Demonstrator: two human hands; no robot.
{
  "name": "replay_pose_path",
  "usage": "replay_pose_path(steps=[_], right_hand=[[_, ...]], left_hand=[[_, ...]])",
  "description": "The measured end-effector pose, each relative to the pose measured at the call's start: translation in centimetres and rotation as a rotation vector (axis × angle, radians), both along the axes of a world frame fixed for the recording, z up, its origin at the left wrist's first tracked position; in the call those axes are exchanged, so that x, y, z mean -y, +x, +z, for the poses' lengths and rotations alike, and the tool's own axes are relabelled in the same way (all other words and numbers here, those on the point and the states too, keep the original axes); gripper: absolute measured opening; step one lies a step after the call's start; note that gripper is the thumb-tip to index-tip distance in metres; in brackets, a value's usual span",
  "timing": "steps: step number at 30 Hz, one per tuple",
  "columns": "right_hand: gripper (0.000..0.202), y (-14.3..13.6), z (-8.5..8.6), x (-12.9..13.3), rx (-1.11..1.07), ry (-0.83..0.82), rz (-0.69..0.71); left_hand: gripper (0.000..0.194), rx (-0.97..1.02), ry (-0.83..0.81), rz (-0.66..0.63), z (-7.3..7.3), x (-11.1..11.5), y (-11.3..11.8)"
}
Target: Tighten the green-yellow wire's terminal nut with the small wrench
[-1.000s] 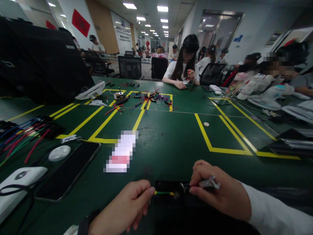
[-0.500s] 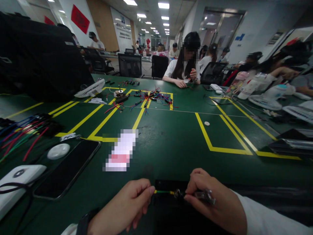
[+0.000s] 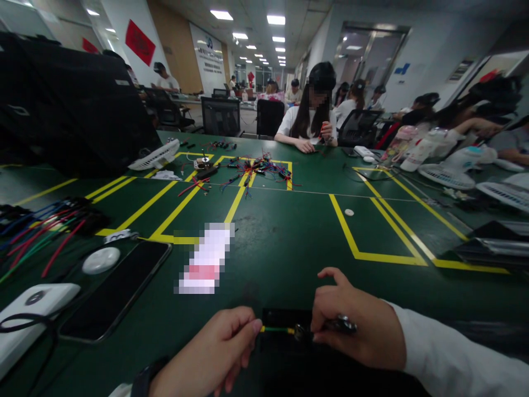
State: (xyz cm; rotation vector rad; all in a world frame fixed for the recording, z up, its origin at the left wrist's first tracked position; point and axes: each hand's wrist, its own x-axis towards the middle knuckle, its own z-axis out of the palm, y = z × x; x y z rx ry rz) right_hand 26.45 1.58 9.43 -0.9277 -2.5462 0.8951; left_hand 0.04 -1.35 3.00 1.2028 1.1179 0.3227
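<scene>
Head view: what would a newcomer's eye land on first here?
Probably the yellow tape outlines on the green table, with a tangle of coloured wires towards the far side. Then, low in the picture, the left hand pinching one end of a green-and-yellow wire, and the right hand, just right of that wire, holding a shiny metal tool.

At five o'clock, the right hand [image 3: 357,325] hides most of a metal tool [image 3: 346,324], its end blurred to a glint. At seven, the left hand [image 3: 223,344] covers one tip of a green-and-yellow wire [image 3: 278,330]; I cannot tell how the other meets a small dark fitting [image 3: 300,332]. At six o'clock, a black object [image 3: 285,317] loses its lower outline in darkness. The left edge crops a white device [image 3: 53,300] at eight and a black bag [image 3: 74,105] at ten; lettering on a wall sign [image 3: 210,60] at eleven is too small to read.
</scene>
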Motion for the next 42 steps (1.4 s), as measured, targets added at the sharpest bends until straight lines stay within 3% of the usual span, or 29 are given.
replay_pose_path(steps=[10,17,35,42], right_hand=[[0.013,0.5,-1.1,2.1,-0.032,-0.031,-0.273],[0.014,-0.1,-1.8,3.0,-0.049,-0.026,-0.289],[0.018,-0.8,-1.7,3.0,0.002,0.085,-0.198],[0.016,-0.4,-1.3,2.2,0.061,0.051,-0.14]], left_hand=[[0.04,-0.011,-0.013,0.013,-0.3,0.1,0.0],[0.04,-0.002,-0.005,0.002,-0.2,-0.1,0.0],[0.039,-0.009,-0.007,-0.008,-0.1,0.0,-0.1],[0.039,-0.001,-0.02,0.0,0.0,0.0,0.0]])
